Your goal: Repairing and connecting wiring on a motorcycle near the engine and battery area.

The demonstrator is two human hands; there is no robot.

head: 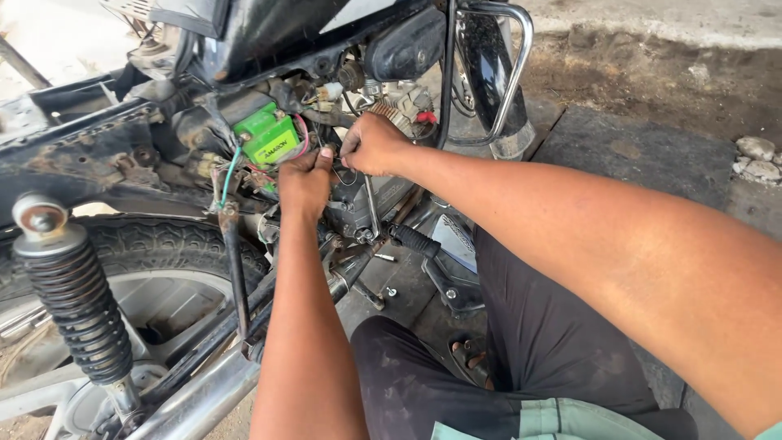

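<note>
Both of my hands reach into the open side of a motorcycle frame (73, 147). My left hand (303, 181) is closed just right of a small green battery (267, 137) with red and green wires. My right hand (371, 145) pinches a thin dark wire (338, 167) between fingertips, touching the left hand's fingers. What the left hand grips is hidden, though it appears to be the same wire.
A black coil shock absorber (77, 305) and the rear tyre (155, 240) sit at the lower left. A chrome crash guard (509, 77) stands behind my right hand. A footpeg (411, 239) juts out below. Small bolts (389, 291) lie on the ground by my knees (423, 367).
</note>
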